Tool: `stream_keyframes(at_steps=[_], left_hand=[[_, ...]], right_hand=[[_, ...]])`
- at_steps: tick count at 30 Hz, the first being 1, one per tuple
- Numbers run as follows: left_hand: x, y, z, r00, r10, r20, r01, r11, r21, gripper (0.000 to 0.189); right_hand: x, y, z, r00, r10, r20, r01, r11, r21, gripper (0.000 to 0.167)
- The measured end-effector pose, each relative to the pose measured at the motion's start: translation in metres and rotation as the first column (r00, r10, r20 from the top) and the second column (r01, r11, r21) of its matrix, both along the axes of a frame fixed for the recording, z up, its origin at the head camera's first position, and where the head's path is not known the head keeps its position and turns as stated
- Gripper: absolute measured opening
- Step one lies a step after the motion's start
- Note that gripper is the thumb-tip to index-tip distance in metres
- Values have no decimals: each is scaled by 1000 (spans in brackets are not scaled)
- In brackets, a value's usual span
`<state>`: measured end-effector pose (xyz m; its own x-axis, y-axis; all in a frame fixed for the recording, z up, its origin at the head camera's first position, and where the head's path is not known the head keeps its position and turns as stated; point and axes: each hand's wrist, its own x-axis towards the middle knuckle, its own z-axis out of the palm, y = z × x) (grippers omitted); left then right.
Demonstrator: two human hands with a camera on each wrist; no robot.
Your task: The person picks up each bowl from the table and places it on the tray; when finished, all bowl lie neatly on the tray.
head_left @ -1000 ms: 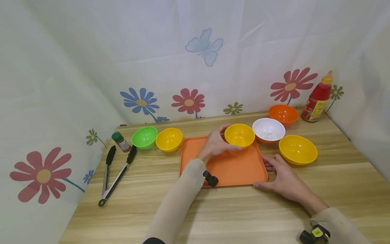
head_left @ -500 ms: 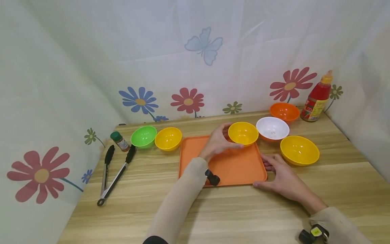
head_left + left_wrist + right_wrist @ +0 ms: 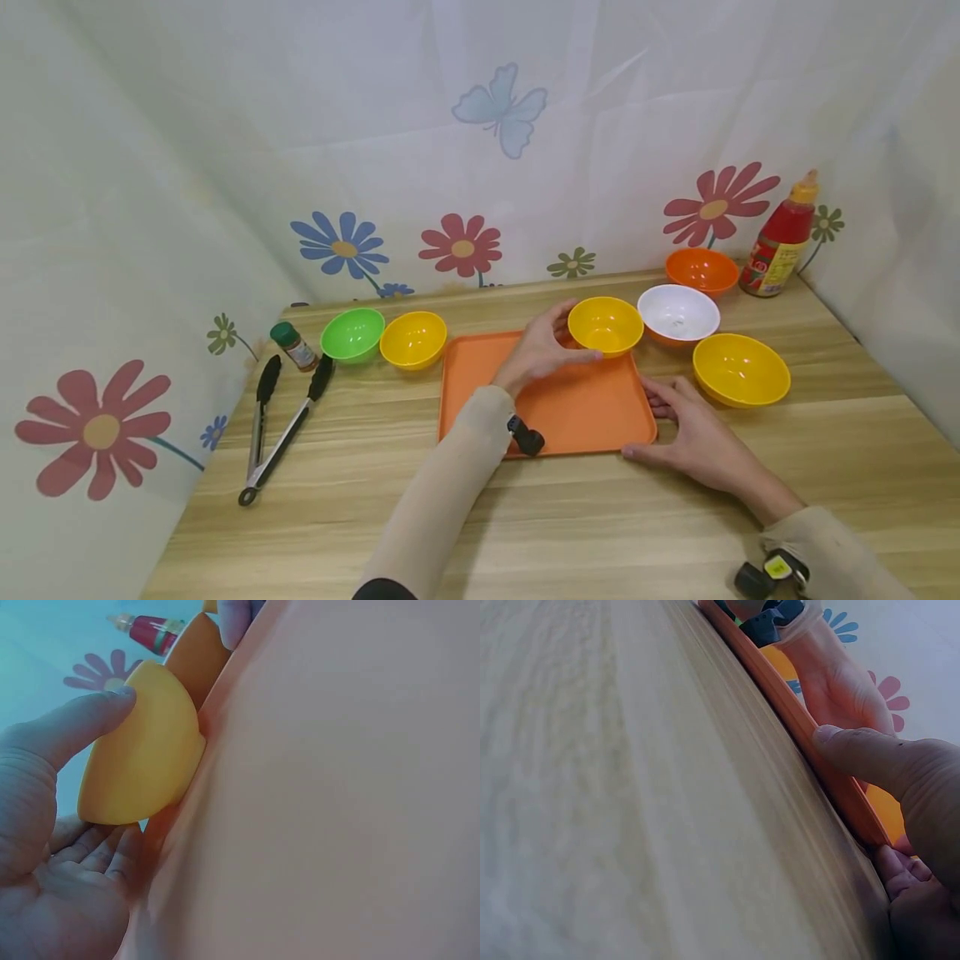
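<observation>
In the head view, a small yellow bowl [image 3: 605,327] stands at the far right corner of an orange tray [image 3: 585,417]. My left hand [image 3: 538,350] holds this bowl from its left side. Seen from the left wrist, the thumb lies against the wall of the yellow bowl [image 3: 146,750], and the other fingers are by its far side. My right hand [image 3: 693,442] grips the tray's near right corner. The right wrist view has its thumb on the front rim of the orange tray [image 3: 840,784] and its curled fingers at the side edge.
Right of the tray stand a white bowl [image 3: 678,315], an orange bowl [image 3: 702,272], a larger yellow bowl [image 3: 741,371] and a red sauce bottle [image 3: 777,246]. At left are a green bowl [image 3: 352,336], another yellow bowl [image 3: 414,341], a spice jar [image 3: 295,347] and tongs [image 3: 281,442].
My left hand has slid the small yellow bowl a little to the right. The white bowl beside it has shifted right too. The right hand stays at the tray corner.
</observation>
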<state>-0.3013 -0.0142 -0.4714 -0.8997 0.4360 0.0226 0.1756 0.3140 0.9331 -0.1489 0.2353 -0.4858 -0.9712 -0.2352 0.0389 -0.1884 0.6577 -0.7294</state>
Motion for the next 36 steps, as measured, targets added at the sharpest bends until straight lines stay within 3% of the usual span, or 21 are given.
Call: stream_keyframes(at_steps=[9, 14, 22, 28, 36], left_hand=[[-1, -8, 0, 1000, 10, -1, -10, 1000, 19, 104], [-1, -16, 8, 999, 30, -25, -29, 999, 39, 103], [2, -33, 35, 994, 83, -76, -73, 989, 126, 98], [9, -55, 59, 980, 129, -149, -98, 975, 200, 96], [19, -103, 87, 930, 215, -297, -138, 955, 262, 94]], right_hand=[[-1, -2, 0, 1000, 16, -4, -16, 1000, -16, 116], [0, -1, 1, 1000, 14, -21, -14, 1000, -15, 115], [0, -1, 2, 1000, 6, -5, -6, 1000, -11, 116], [0, -1, 2, 1000, 6, -8, -6, 1000, -20, 117], [0, -2, 2, 1000, 6, -15, -7, 1000, -7, 117]])
